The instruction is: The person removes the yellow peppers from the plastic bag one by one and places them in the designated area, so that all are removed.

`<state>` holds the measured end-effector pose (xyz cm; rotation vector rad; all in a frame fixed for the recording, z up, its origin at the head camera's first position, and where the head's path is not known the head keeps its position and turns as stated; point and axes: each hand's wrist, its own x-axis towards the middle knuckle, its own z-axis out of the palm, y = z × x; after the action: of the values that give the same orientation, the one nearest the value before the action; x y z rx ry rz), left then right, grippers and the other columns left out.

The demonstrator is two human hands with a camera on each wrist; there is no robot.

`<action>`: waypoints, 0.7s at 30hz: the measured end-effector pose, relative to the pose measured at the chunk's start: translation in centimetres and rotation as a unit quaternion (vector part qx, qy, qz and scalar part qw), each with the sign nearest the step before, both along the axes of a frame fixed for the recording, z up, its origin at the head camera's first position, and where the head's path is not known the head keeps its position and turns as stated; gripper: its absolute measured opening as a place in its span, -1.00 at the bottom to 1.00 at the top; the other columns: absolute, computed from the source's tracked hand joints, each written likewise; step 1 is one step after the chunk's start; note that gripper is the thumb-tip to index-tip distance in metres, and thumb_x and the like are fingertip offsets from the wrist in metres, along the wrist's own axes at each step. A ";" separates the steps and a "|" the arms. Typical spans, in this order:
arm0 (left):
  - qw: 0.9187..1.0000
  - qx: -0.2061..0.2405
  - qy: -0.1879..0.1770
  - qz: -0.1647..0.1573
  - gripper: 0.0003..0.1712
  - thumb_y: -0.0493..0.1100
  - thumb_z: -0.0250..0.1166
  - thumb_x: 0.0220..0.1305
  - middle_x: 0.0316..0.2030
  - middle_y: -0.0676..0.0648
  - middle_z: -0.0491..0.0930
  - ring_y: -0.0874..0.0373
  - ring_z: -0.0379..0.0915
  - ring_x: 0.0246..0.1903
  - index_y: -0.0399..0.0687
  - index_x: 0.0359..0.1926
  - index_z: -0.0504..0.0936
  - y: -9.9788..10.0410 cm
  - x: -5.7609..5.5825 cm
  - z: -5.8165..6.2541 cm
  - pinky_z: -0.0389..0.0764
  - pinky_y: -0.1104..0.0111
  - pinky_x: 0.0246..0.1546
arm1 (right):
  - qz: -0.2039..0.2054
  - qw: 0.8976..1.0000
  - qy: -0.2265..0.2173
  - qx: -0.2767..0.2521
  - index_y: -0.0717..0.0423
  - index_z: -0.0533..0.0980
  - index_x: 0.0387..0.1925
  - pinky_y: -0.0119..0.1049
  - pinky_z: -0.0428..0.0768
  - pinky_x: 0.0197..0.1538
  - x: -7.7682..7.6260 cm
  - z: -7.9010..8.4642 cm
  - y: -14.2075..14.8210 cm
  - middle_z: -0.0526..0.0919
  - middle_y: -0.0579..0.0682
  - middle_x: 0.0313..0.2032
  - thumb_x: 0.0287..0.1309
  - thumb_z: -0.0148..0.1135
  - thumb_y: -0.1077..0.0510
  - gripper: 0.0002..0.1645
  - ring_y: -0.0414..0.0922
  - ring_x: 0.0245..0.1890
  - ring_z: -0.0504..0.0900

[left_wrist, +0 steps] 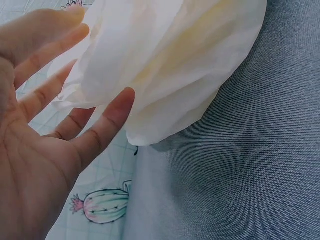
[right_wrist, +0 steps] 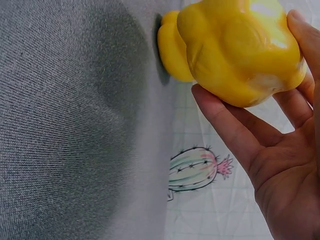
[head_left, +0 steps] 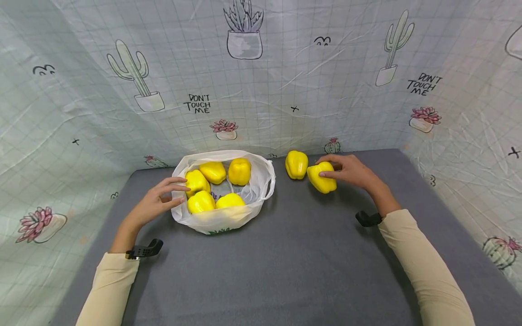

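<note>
A yellow bell pepper (head_left: pixel 322 178) is gripped by my right hand (head_left: pixel 346 170), thumb and fingers spread around it; in the right wrist view the same bell pepper (right_wrist: pixel 245 50) fills the upper right. Just left of it, another yellow bell pepper (head_left: pixel 296 165) stands on the table. The white plastic bag (head_left: pixel 228 219) lies wide open at centre left with several yellow bell peppers inside, one of them a bell pepper (head_left: pixel 239 171) at the back. My left hand (head_left: pixel 157 201) is at the bag's left rim, fingers extended; in the left wrist view nothing is held in it.
A grey cloth-covered table (head_left: pixel 265 271) spreads under everything. Behind and at both sides hangs a pale curtain (head_left: pixel 285 81) printed with cacti and lettering, close to the back of the bag. A loop handle (head_left: pixel 270 183) stands at the bag's right side.
</note>
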<state>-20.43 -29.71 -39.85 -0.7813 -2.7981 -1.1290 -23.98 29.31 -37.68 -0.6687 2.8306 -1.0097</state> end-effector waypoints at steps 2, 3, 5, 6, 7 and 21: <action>1.000 0.002 0.003 0.002 -0.64 -0.17 0.38 0.37 0.35 -0.09 0.39 0.20 0.25 0.23 -0.12 0.14 0.68 0.0 0.0 0.0 0.48 0.25 -0.04 | -0.017 1.000 -0.003 -0.001 -0.06 0.53 0.25 0.15 0.63 0.06 -0.3 -0.2 0.1 0.60 0.13 0.20 0.32 0.32 -0.21 -0.42 0.23 0.10 0.65; 1.000 0.007 -0.001 0.005 -0.64 -0.17 0.38 0.36 0.35 -0.08 0.39 0.21 0.25 0.23 -0.11 0.14 0.68 0.0 0.0 0.0 0.48 0.26 -0.03 | -0.025 1.000 -0.005 -0.003 -0.06 0.53 0.26 0.15 0.63 0.06 -0.5 -0.3 0.1 0.59 0.14 0.21 0.31 0.32 -0.23 -0.40 0.23 0.11 0.65; 1.000 0.017 -0.008 0.008 -0.65 -0.18 0.39 0.36 0.34 -0.10 0.38 0.13 0.25 0.26 -0.14 0.14 0.68 0.0 0.1 0.0 0.52 0.14 0.05 | -0.039 0.999 -0.009 -0.007 -0.07 0.52 0.27 0.14 0.63 0.05 -0.7 -0.4 0.2 0.57 0.14 0.23 0.30 0.32 -0.26 -0.38 0.22 0.10 0.65; 1.000 0.023 -0.012 0.009 -0.65 -0.19 0.39 0.36 0.34 -0.12 0.37 0.07 0.23 0.29 -0.16 0.13 0.68 0.0 0.1 0.0 0.52 0.03 0.09 | -0.045 0.999 -0.012 -0.010 -0.07 0.52 0.28 0.15 0.62 0.07 -0.8 -0.5 0.2 0.56 0.15 0.25 0.29 0.31 -0.27 -0.36 0.23 0.12 0.64; 0.999 0.028 -0.016 0.011 -0.65 -0.19 0.39 0.36 0.35 -0.12 0.37 0.02 0.22 0.31 -0.17 0.13 0.68 0.0 0.1 -0.1 0.49 -0.08 0.12 | -0.049 0.999 -0.014 -0.013 -0.07 0.51 0.28 0.16 0.61 0.07 -0.9 -0.5 0.3 0.55 0.15 0.26 0.29 0.31 -0.29 -0.34 0.24 0.13 0.63; 0.998 0.043 -0.025 0.023 -0.65 -0.23 0.43 0.30 0.33 -0.15 0.37 -0.14 0.22 0.33 -0.17 0.09 0.69 0.1 0.3 -0.2 0.42 -0.32 0.15 | -0.072 0.996 -0.040 -0.041 -0.05 0.45 0.34 0.25 0.53 0.19 -2.7 -1.1 0.7 0.34 0.18 0.43 0.29 0.24 -0.36 -0.24 0.33 0.27 0.48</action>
<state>-20.18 -29.61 -40.10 -0.6871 -2.7686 -1.2694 -26.68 30.05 -38.76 -0.4239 2.8154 -1.1518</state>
